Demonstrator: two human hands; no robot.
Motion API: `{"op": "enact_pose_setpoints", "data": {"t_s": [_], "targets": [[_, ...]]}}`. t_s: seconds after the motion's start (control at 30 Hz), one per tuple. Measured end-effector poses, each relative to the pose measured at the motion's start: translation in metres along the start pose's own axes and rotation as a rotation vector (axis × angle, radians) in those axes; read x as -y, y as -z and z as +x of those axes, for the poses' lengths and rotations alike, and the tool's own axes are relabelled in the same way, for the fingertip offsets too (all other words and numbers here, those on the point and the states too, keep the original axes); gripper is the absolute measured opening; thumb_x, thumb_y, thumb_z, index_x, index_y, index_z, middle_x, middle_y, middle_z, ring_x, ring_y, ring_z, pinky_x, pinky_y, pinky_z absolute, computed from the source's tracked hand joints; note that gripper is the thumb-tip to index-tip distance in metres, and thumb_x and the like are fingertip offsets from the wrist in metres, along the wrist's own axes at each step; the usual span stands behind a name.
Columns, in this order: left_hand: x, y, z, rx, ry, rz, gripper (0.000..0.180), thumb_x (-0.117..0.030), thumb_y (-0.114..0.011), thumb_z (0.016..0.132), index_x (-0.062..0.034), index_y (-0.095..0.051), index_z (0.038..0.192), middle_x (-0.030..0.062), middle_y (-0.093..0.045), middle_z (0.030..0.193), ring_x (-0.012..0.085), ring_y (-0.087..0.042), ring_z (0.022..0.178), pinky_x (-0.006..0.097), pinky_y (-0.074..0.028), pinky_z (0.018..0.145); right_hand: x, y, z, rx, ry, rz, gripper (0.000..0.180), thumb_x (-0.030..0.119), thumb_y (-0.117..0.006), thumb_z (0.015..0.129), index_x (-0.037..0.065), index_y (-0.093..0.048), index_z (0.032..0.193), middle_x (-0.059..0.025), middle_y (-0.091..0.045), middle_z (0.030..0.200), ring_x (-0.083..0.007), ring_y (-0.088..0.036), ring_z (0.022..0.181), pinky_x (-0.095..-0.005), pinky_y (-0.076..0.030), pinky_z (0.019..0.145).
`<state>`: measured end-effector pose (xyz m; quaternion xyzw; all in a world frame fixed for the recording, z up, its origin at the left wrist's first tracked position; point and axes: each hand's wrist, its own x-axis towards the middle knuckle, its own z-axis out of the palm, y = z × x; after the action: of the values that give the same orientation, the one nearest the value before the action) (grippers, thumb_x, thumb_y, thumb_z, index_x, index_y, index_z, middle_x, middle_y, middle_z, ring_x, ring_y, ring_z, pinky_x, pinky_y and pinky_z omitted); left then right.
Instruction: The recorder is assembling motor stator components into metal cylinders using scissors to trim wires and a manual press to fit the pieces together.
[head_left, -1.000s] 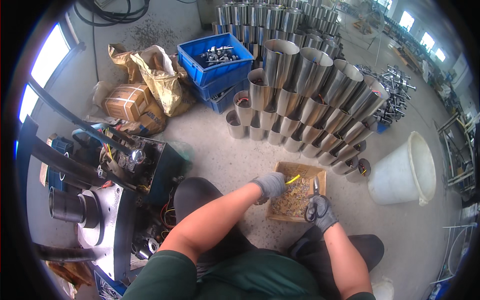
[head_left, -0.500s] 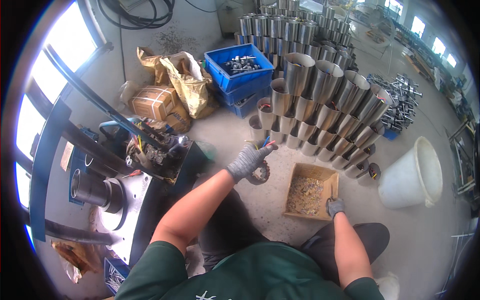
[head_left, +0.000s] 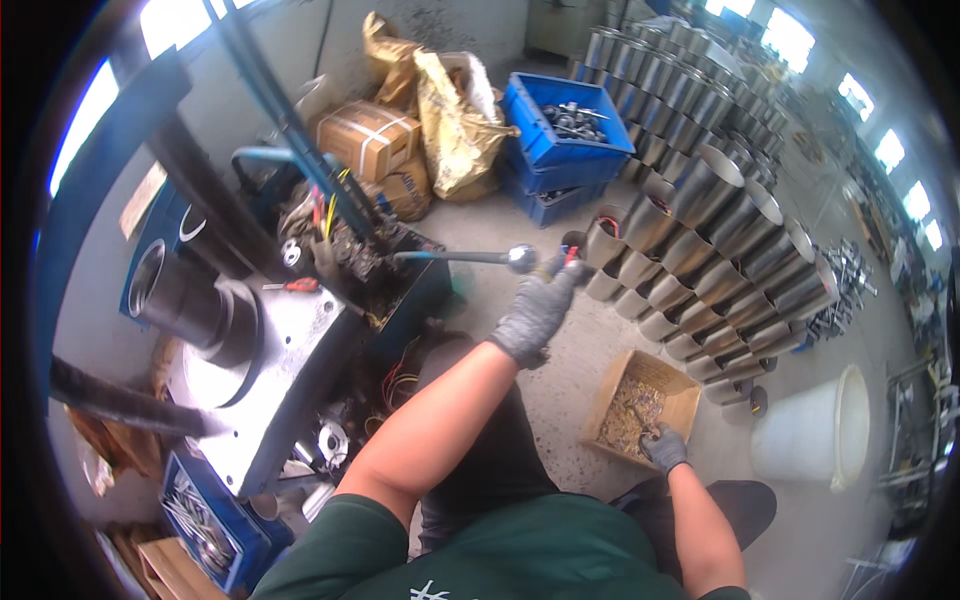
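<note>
My left hand (head_left: 540, 312), in a grey glove, is closed with short red and blue wires (head_left: 571, 254) sticking up past its fingers. Whatever lies under that palm is mostly hidden. Just beyond the fingers is the round metal knob (head_left: 521, 258) of a lever from the machine. My right hand (head_left: 665, 449), gloved too, is closed at the near right side of an open cardboard box (head_left: 680, 392). Something small and dark shows at its fingertips, too unclear to name. Small coloured scraps (head_left: 634, 408) cover the bottom of the box.
At left stands a machine with a white metal plate (head_left: 300, 345) and a dark cylinder (head_left: 190, 300). Blue crates (head_left: 565, 150) of metal parts are ahead. Stacked metal cylinders (head_left: 690, 265) fill the right, near a white bucket (head_left: 805, 430). A screwdriver (head_left: 300, 286) lies on the plate.
The view has swung left, showing more of the machine. The dark ring seen under my left hand is now mostly hidden. My right hand has moved farther into the box's corner.
</note>
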<state>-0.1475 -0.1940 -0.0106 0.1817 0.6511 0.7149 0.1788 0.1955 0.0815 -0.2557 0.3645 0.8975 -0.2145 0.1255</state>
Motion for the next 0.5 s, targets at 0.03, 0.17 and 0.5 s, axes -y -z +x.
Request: {"op": "enact_pose_setpoints", "data": {"t_s": [0.03,0.17,0.5], "targets": [[-0.010,-0.004,0.001,0.060,0.005,0.047,0.031,-0.033,-0.056,0.103,-0.0091,-0.071,0.117,-0.0052,-0.056,0.075,0.0047,-0.052,0.068,0.024,-0.045,0.065,-0.035,-0.010,0.010,0.038,-0.065,0.274,0.052,0.035,-0.073,0.083,0.003,-0.065,0.123,-0.0235,-0.073,0.101,-0.0375,-0.073,0.092,-0.0436,-0.056,0.082],[-0.013,0.000,0.008,0.029,-0.131,-0.054,0.033,-0.035,-0.058,0.101,-0.0070,-0.069,0.116,0.0000,-0.061,0.082,0.0095,-0.055,0.073,0.029,-0.048,0.069,-0.041,-0.023,0.035,-0.035,-0.046,0.205,0.051,0.036,-0.074,0.085,0.004,-0.067,0.123,-0.0228,-0.074,0.101,-0.0341,-0.074,0.091,-0.0403,-0.056,0.082],[0.009,0.005,0.024,-0.031,-0.400,0.159,0.034,-0.036,-0.062,0.100,-0.0042,-0.066,0.112,0.0120,-0.071,0.090,0.0223,-0.067,0.084,0.039,-0.052,0.076,0.094,0.103,0.028,-0.100,0.139,-0.098,0.043,0.035,-0.070,0.088,0.005,-0.069,0.119,-0.0238,-0.073,0.103,-0.0363,-0.072,0.098,-0.0434,-0.056,0.085]]}}
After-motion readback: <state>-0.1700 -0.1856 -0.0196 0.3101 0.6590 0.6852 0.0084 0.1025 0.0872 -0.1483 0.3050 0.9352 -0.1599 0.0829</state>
